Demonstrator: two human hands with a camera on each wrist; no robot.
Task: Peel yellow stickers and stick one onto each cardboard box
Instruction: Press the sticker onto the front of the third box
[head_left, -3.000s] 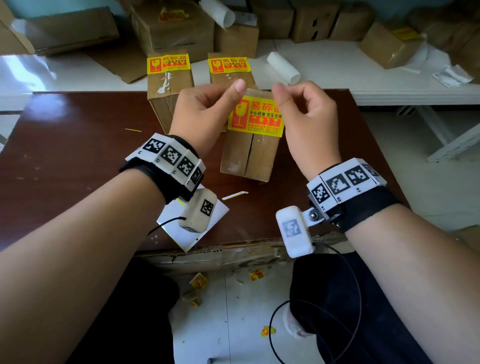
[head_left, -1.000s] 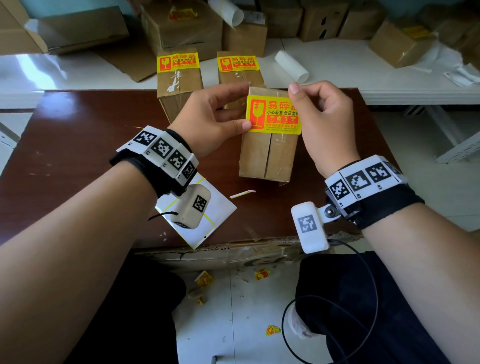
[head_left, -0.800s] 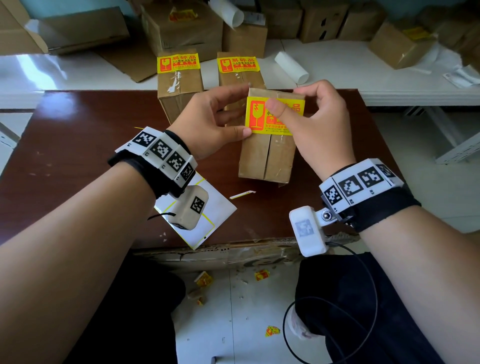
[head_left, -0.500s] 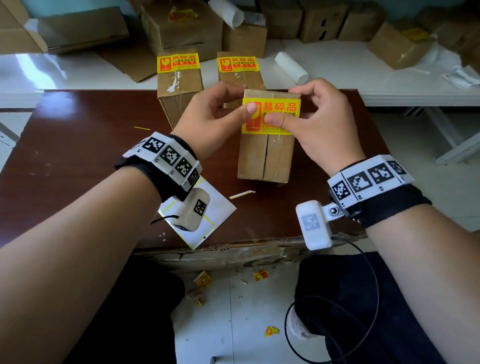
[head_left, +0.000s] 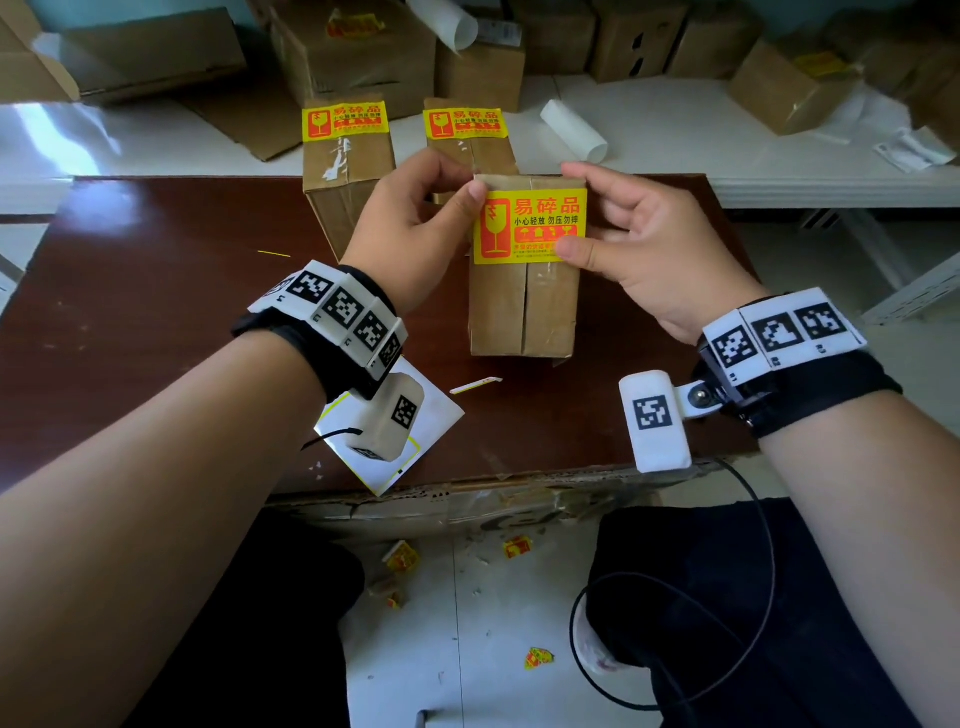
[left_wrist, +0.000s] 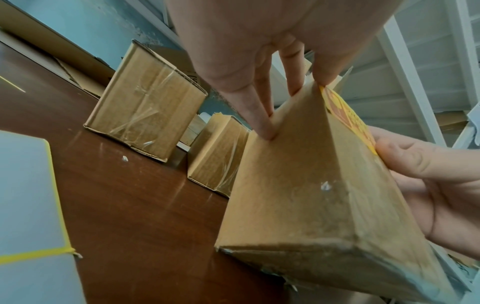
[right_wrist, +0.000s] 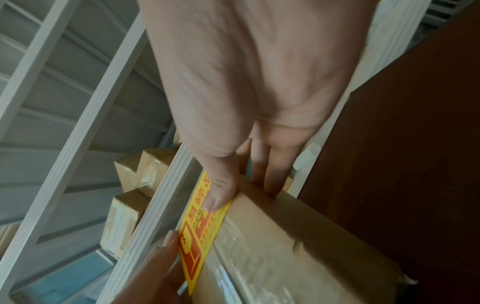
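Observation:
A cardboard box (head_left: 524, 306) stands near the middle of the brown table (head_left: 156, 312), with a yellow sticker (head_left: 530, 226) flat across its upper face. My left hand (head_left: 465, 182) grips the box's left top corner, its thumb on the sticker's upper left edge. On the other side my right hand (head_left: 597, 213) holds the box, thumb pressing the sticker's lower right corner. The left wrist view has fingers (left_wrist: 262, 115) against the box (left_wrist: 298, 185). In the right wrist view the thumb (right_wrist: 221, 195) lies on the sticker (right_wrist: 200, 236).
Two more boxes (head_left: 345, 171) (head_left: 467, 140) with yellow stickers stand just behind. A white backing sheet (head_left: 441, 415) lies at the table's near edge under my left wrist. More cartons and a paper roll (head_left: 571, 130) crowd the white bench behind. Sticker scraps litter the floor.
The sticker, held in the air by both hands, has come down onto the box and lies flat. My right thumb slid from its middle to its lower right corner.

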